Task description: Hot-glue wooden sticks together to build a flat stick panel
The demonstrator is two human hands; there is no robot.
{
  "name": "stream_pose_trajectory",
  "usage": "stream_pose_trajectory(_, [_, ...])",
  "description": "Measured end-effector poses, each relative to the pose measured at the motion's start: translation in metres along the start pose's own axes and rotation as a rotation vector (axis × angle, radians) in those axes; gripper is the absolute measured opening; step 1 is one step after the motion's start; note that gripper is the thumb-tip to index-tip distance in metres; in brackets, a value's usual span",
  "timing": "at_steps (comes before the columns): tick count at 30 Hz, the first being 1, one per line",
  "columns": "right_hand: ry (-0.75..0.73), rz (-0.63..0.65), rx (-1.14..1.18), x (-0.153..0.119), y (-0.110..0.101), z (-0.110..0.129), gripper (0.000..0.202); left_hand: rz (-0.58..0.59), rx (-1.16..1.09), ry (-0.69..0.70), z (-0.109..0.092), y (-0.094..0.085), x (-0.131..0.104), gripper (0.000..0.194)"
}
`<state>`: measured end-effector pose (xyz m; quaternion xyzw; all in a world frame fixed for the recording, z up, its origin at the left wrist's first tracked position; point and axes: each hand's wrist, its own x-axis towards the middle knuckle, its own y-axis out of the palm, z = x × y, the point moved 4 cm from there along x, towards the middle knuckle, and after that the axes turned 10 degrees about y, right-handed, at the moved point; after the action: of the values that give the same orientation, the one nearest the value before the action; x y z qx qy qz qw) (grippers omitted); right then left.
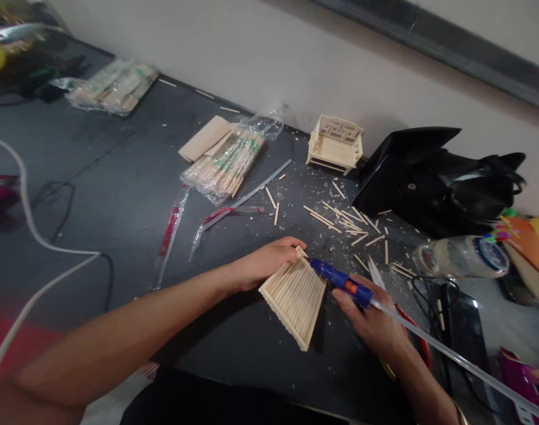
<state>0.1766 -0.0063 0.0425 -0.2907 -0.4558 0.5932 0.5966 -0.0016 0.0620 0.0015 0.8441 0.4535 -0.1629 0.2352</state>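
My left hand [273,262] is closed on the upper left edge of a slatted panel of wooden sticks [296,295], which is tilted above the dark table. In my right hand [375,321] is a blue hot glue gun [340,277], with a long clear glue stick [455,357] running out of its back. The gun's tip points at the panel's upper edge, close to my left fingers; whether it touches cannot be made out. Scissors [376,274] with red handles lie partly hidden behind my right hand. Loose cut sticks [344,218] are scattered beyond the panel.
A small stick-built bench [335,144] stands by the wall, beside a black bag [420,183]. Packs of wooden sticks [225,159] lie further left. A clear jar [461,257] lies at right. A white cable [28,206] crosses the table's left side.
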Motion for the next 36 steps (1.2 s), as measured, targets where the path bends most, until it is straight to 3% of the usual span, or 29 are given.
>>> stream_pose_trajectory(12, [0.055, 0.018, -0.014, -0.0007, -0.0013, -0.0032, 0.042, 0.019, -0.001, 0.059, 0.0043, -0.0028, 0.0041, 0.052])
stream_pose_trajectory(36, [0.112, 0.020, 0.058, 0.0017, 0.0038, -0.0052, 0.039, 0.007, -0.060, 0.027, 0.0022, -0.0002, 0.0027, 0.051])
